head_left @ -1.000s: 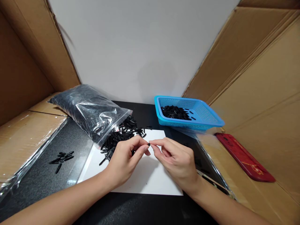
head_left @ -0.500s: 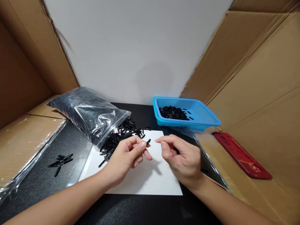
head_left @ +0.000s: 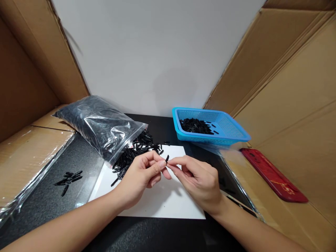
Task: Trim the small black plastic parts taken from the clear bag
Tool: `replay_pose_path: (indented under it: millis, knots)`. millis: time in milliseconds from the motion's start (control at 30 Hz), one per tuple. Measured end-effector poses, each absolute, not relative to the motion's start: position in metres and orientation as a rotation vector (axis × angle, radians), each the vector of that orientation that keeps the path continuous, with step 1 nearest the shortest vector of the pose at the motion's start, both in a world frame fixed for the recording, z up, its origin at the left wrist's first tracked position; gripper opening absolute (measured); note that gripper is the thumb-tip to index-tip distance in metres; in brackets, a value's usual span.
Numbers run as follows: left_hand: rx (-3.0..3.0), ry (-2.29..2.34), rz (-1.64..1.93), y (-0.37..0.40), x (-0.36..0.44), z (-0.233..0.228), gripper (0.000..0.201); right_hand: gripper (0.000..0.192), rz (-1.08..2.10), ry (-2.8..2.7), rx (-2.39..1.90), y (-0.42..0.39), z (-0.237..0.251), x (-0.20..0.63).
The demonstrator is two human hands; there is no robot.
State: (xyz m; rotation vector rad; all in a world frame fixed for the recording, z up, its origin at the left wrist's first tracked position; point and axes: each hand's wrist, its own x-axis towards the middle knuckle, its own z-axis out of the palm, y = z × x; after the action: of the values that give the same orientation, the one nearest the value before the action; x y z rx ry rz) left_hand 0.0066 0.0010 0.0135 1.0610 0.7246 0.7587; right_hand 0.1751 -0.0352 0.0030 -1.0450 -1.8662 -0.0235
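The left grip point(head_left: 143, 171) is held in a pinch, its thumb point(head_left: 156, 168) laid flat against the forefinger. Below that pinch the other fingers point(head_left: 166, 173) are loosely curled, one tip being pointed toward the right grip point(head_left: 199, 178). There, the forefinger is stretched out and the thumb is set beneath it, both tips being pressed close beside the left ones; the remaining fingers are folded inward. Behind each grip, the bare left forearm point(head_left: 78, 224) and right forearm point(head_left: 246, 224) are slanted inward, the two wrists kept well apart.
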Motion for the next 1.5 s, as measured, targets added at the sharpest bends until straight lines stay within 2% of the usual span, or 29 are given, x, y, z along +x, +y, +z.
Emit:
replay_pose_path:
  millis: [200,500,667,867,1500]
  knots:
    - [1.172,0.734,0.776,-0.0003,0.0032,0.0135,0.032,0.016,-0.108,-1.961,-0.968,-0.0344,0.0048,0.1755]
    - [1.052,0.69,0.763,-0.0028,0.0054,0.0152,0.033,0.012,0.081,-1.889,-1.092,-0.0339,-0.0002,0.1726]
    - [0.891,0.66,0.72,-0.0037,0.0056,0.0194,0.035,0.021,0.085,-1.81,-1.073,-0.0376,0.0019,0.1711]
    - [0.866,0.646,0.724,-0.0033,0.0043,0.0184,0.031,0.006,-0.057,-1.775,-1.096,-0.0393,0.0008,0.171]
    - [1.026,0.688,0.81,-0.0071,0.0103,0.0104,0.03,0.015,-0.187,-1.893,-1.075,-0.038,0.0056,0.1718]
